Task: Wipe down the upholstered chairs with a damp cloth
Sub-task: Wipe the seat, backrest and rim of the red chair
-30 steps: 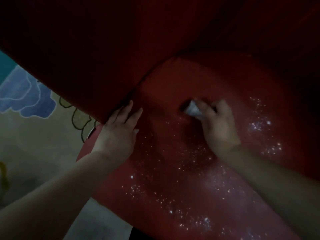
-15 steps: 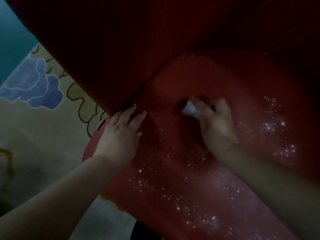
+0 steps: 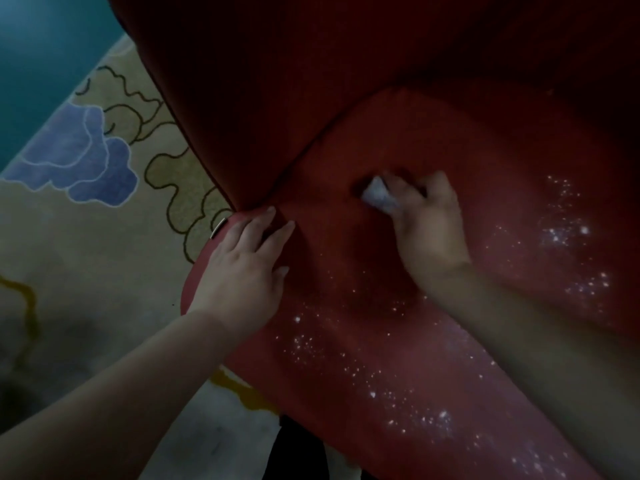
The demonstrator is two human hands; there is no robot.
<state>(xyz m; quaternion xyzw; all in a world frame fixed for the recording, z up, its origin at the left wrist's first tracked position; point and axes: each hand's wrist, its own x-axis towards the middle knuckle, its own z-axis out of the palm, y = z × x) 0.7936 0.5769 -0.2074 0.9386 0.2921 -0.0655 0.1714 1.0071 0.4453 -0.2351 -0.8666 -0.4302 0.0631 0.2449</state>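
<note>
A red upholstered chair fills most of the view; its seat (image 3: 433,140) carries white specks across the front and right. My right hand (image 3: 427,223) grips a small pale cloth (image 3: 379,195) and presses it onto the middle of the seat. My left hand (image 3: 242,268) lies flat with straight fingers on the seat's left edge, close to the seam where the dark red backrest (image 3: 277,81) meets the cushion. The scene is dim.
A beige rug (image 3: 104,254) with a blue flower (image 3: 83,154) and brown scroll lines lies under the chair on the left. Teal floor (image 3: 41,57) shows at the top left. A dark chair base (image 3: 298,452) sits below the seat.
The view has shifted so the chair sits further right and more rug shows. My right hand with the cloth stays near the seat's middle. My left hand keeps its place on the edge.
</note>
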